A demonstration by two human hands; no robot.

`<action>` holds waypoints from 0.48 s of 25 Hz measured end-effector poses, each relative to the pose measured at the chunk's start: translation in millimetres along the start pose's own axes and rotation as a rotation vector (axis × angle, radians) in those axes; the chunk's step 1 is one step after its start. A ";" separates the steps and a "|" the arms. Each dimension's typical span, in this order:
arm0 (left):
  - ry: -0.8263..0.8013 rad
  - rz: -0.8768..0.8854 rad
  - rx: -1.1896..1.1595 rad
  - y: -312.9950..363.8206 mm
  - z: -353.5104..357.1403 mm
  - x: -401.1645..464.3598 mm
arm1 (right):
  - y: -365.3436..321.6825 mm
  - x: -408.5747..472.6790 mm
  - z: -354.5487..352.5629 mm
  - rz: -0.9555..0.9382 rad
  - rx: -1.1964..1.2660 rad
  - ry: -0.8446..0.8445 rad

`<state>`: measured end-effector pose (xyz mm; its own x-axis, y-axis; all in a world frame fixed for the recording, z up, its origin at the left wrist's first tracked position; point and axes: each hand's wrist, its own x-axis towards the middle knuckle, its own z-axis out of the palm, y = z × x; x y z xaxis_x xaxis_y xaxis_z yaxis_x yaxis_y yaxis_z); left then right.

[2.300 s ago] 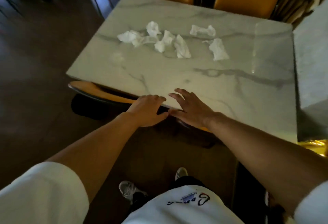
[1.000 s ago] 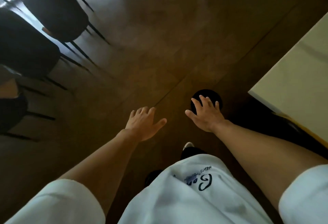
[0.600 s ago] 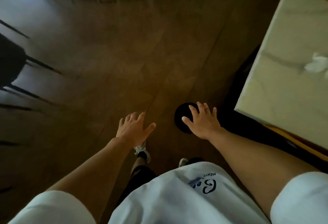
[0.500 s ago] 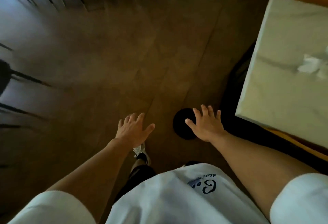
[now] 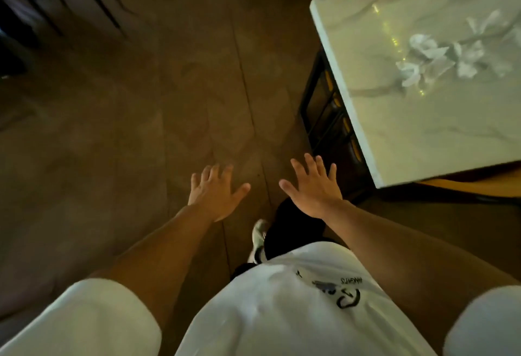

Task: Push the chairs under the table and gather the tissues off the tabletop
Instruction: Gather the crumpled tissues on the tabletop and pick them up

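Both arms are stretched forward over the brown floor (image 5: 112, 130), left hand (image 5: 215, 196) and right hand (image 5: 314, 189) spread flat, nothing held. Crumpled white tissues (image 5: 439, 59) lie on the white marble tabletop (image 5: 394, 124), right.

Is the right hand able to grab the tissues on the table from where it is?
Probably not yet. The right hand hangs open over the floor, short of the table, and the tissues lie far in on its top. Nothing blocks the way.
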<state>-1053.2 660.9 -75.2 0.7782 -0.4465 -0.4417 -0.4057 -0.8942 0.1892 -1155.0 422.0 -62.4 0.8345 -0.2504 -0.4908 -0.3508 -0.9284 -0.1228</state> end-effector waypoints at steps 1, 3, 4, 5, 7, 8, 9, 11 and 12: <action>-0.010 0.042 0.022 0.6 -8.4 23.3 | 5.1 15.3 0.1 0.036 -0.003 -0.003; -0.011 0.093 0.070 -0.4 -23.6 62.5 | 17.5 44.7 2.0 0.087 -0.031 0.011; -0.007 0.101 0.095 -2.9 -33.7 85.0 | 21.4 66.8 0.8 0.112 -0.024 0.012; -0.007 0.092 0.115 -6.4 -45.6 106.8 | 22.8 90.6 -3.3 0.142 -0.008 -0.002; -0.046 0.074 0.168 -12.3 -74.5 143.8 | 15.9 133.7 -19.5 0.153 0.043 -0.036; -0.072 0.080 0.213 -12.9 -88.4 159.8 | 9.2 151.3 -29.3 0.146 0.080 -0.030; -0.080 0.090 0.254 -11.8 -102.0 179.0 | 3.5 172.6 -39.4 0.129 0.111 0.012; -0.086 0.097 0.300 -2.6 -126.7 216.7 | -4.8 207.4 -65.0 0.097 0.151 0.093; -0.084 0.122 0.323 4.5 -136.3 238.2 | -4.9 221.5 -79.7 0.099 0.169 0.119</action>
<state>-804.4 546.2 -60.0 0.6776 -0.5332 -0.5065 -0.6345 -0.7721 -0.0361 -934.5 349.2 -101.8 0.8332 -0.3776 -0.4040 -0.4911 -0.8410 -0.2268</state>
